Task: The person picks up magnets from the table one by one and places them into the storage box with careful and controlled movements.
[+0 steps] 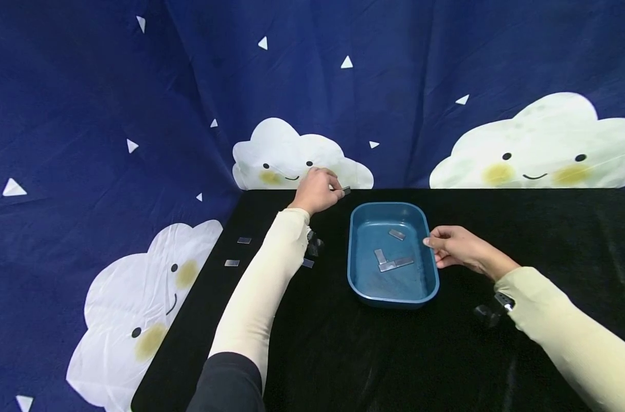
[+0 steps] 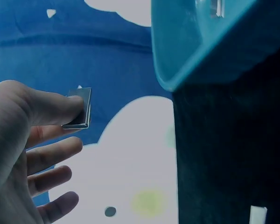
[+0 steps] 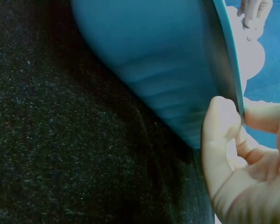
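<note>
Between thumb and forefinger my left hand [image 1: 318, 190] pinches a small shiny metal block [image 2: 79, 108], flat and rectangular, held up off the table at its far edge, left of the tub. The other fingers of that hand stand apart from the block. A blue plastic tub [image 1: 361, 290] stands on the table, with several similar metal blocks [image 1: 404, 261] lying on its floor. My right hand [image 1: 458, 249] grips the tub's right rim, thumb and fingers on either side of the wall [image 3: 144, 60].
On the black table [image 1: 312, 355], more metal blocks lie to the left: one block [image 1: 244, 240], another block [image 1: 232, 263] nearer, and a third block [image 1: 307, 262] beside the left forearm. A blue curtain [image 1: 312, 68] with white clouds hangs behind and at the left.
</note>
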### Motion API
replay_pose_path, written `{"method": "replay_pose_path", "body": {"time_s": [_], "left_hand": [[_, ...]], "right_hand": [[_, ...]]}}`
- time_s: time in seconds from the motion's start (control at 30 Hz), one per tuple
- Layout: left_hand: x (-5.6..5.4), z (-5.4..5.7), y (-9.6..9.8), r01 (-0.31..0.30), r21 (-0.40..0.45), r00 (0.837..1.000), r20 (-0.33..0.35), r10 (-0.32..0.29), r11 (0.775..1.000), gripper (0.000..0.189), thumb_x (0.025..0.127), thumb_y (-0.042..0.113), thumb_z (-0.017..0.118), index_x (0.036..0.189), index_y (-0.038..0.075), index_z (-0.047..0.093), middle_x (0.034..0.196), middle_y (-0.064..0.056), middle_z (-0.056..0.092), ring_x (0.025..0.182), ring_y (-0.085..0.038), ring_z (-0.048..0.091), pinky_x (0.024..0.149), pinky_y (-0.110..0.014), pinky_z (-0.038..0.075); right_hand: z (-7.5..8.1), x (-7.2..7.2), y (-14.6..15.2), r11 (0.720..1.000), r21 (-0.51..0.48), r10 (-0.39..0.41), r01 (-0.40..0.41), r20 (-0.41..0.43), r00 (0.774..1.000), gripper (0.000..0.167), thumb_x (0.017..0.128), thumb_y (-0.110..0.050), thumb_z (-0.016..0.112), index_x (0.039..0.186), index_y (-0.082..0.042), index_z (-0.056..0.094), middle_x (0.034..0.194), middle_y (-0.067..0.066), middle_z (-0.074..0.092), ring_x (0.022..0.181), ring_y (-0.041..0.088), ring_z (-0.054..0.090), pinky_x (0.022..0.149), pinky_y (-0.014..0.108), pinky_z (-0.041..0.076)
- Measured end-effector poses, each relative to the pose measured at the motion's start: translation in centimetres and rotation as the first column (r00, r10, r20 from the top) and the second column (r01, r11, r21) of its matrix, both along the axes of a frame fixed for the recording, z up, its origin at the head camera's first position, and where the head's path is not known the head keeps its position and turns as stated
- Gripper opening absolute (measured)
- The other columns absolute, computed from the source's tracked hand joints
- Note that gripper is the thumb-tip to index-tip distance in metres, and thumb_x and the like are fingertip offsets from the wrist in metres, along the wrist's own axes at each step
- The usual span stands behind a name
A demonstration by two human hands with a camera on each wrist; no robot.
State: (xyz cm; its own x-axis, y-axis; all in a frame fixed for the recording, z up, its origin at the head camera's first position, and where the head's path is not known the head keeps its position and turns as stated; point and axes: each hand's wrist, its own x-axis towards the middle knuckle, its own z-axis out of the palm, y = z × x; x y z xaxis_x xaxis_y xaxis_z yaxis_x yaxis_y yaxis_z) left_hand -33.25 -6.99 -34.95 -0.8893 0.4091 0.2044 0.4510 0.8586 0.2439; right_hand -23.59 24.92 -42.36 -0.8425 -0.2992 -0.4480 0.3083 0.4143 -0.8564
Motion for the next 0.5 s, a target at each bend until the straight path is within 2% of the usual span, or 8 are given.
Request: {"method": "replay_pose_path", "body": {"time_s": [0.2,0.37,0.5], "left_hand": [[0.9,0.9,1.8,0.08,0.006,0.997,-0.009,-0.08,0.997,0.016,0.088,0.028,0.07,0.091,0.017,0.081,0.124,-0.003,0.069,0.124,-0.024,0.054,0.105,-0.034,0.044],[1.2,0.6,3.4,0.135,-0.006,0.991,-0.011,-0.135,0.991,0.016,0.088,0.028,0.068,0.092,0.019,0.081,0.125,-0.002,0.069,0.125,-0.021,0.054,0.107,-0.031,0.043],[1.7,0.2,4.4,0.145,-0.01,0.989,0.002,-0.145,0.989,0.015,0.089,0.028,0.068,0.09,0.02,0.081,0.125,0.0,0.069,0.125,-0.019,0.054,0.106,-0.029,0.043]], "right_hand": [[-0.1,0.0,0.1,1.0,-0.004,0.003,-0.002,0.006,1.0,0.022,0.102,-0.026,0.05,0.114,-0.007,0.047,0.086,-0.001,0.058,0.075,0.01,0.063,0.072,0.027,0.059],[-0.1,0.1,0.2,1.0,-0.021,0.003,-0.002,0.011,1.0,0.022,0.102,-0.026,0.05,0.114,-0.008,0.047,0.087,-0.001,0.058,0.075,0.01,0.063,0.072,0.026,0.058],[-0.1,0.0,0.0,1.0,-0.022,0.005,-0.004,0.007,1.0,0.023,0.101,-0.026,0.051,0.114,-0.008,0.048,0.087,-0.002,0.058,0.075,0.01,0.063,0.073,0.026,0.059]]}}
